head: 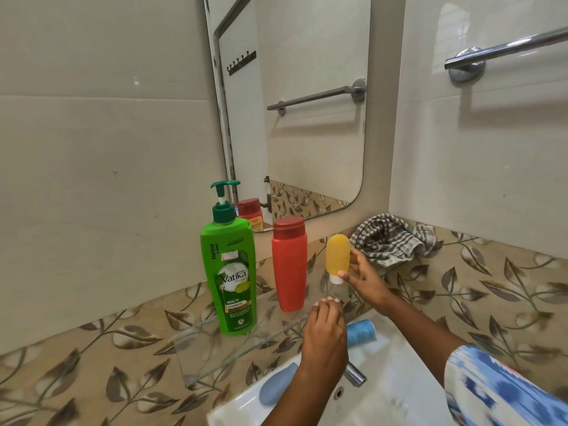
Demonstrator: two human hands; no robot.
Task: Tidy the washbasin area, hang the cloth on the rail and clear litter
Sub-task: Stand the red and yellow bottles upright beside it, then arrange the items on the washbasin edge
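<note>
Standing on the glass shelf (196, 358): two bottles, while the right hand (364, 279) grips a third; left hand (325, 330) loose.

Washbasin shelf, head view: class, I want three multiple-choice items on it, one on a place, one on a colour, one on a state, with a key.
1. Where does the checked cloth lie?
A. over the wall rail
B. bunched in the counter's corner
C. in the basin

2. What colour is the pump bottle?
A. green
B. blue
C. white

3. How is the yellow bottle held?
A. lying flat, untouched
B. under the tap
C. cap down, in the right hand

Key:
1 B, the cloth sits crumpled at the back corner and the rail is bare.
2 A, its body and pump are green.
3 C, its white cap points down and the right-hand fingers touch it; the left hand hovers near the blue tube.
</note>
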